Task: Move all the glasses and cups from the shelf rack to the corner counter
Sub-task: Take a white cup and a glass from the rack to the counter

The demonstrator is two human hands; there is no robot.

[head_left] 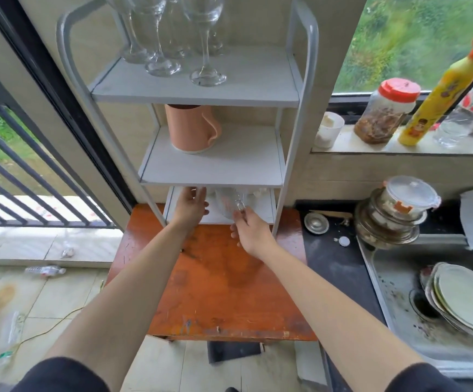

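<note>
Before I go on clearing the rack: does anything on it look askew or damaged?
Nothing looks broken. The clear glass on the bottom shelf looks tilted, but the right hand grips it. The wine glasses and pink mug stand squarely on their shelves.

Bright daylight — wide-angle warping, edges soft.

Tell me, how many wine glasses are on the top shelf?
5 wine glasses on the top shelf: front left, front middle, front right, and two behind them. They overlap, so another may be hidden.
</note>
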